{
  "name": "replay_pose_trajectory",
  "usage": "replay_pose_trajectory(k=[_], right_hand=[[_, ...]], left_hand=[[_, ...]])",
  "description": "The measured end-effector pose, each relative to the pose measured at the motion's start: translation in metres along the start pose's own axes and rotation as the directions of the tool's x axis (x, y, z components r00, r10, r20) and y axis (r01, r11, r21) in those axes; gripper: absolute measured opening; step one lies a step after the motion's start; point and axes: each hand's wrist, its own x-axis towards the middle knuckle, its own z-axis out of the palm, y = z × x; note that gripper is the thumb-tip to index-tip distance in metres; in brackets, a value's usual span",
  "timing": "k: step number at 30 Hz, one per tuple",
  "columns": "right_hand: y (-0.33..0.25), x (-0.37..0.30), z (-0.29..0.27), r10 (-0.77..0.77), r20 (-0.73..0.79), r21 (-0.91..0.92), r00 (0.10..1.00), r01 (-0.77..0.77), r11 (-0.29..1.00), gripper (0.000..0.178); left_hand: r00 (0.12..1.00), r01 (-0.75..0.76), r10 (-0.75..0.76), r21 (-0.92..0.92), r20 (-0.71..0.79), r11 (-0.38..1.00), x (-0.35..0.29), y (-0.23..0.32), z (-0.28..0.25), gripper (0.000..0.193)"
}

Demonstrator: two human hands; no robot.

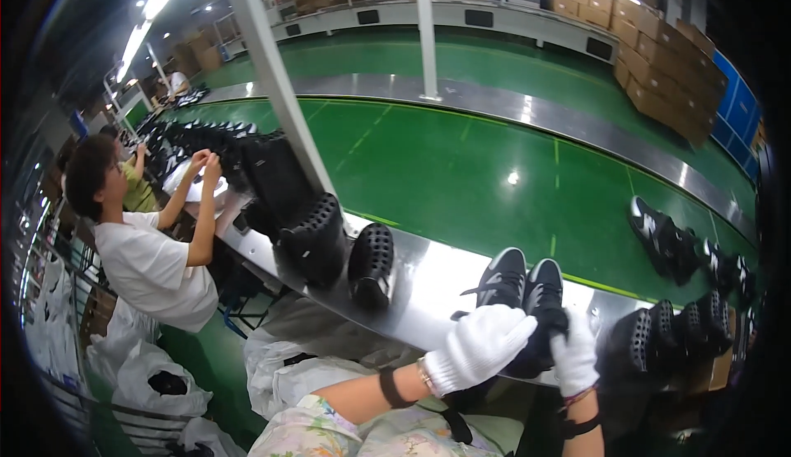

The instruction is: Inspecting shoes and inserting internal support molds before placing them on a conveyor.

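A pair of black sneakers with grey toes stands in front of me on the metal ledge, toes pointing away. The left sneaker [500, 278] has loose laces sticking out to its left; the right sneaker [544, 286] is close beside it. My left hand [480, 348], in a white knit glove, has its fingers pressed together at the right sneaker's opening. Whatever they pinch is hidden. My right hand [577, 358], gloved likewise, is closed on the rear of the right sneaker. The sneakers' heels are partly covered by my hands.
Black shoes with studded soles [372, 263] stand left on the metal ledge [432, 271]; several more shoes [667, 329] line the right. Further shoes [659, 239] rest on the wide green surface [461, 160]. A co-worker [148, 251] sits left, near white bags [148, 374]. A post [280, 78] rises beyond.
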Motion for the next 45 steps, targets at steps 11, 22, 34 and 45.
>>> replay_pose_trajectory(k=[11, 22, 34, 45], right_hand=[[-0.073, 0.033, -0.042, -0.18, -0.154, 0.178, 0.971, 0.207, 0.962, 0.033], [-0.138, 0.028, 0.015, -0.343, -0.056, 0.369, 0.938, 0.338, 0.866, 0.03], [-0.119, 0.011, 0.014, -0.203, -0.005, 0.448, 0.979, 0.184, 0.875, 0.026], [-0.109, 0.003, 0.004, -0.123, 0.01, 0.466, 0.992, 0.104, 0.879, 0.023]], left_hand=[[0.868, 0.489, -0.459, 0.491, -0.191, 0.721, -0.056, -0.101, -0.225, 0.061], [0.765, 0.611, -0.634, 0.439, -0.114, 0.659, -0.069, -0.136, -0.218, 0.087], [0.654, 0.569, -0.67, 0.354, 0.353, 0.742, -0.023, -0.157, -0.261, 0.044], [0.691, 0.593, -0.671, 0.321, 0.269, 0.739, -0.029, -0.151, -0.275, 0.038]])
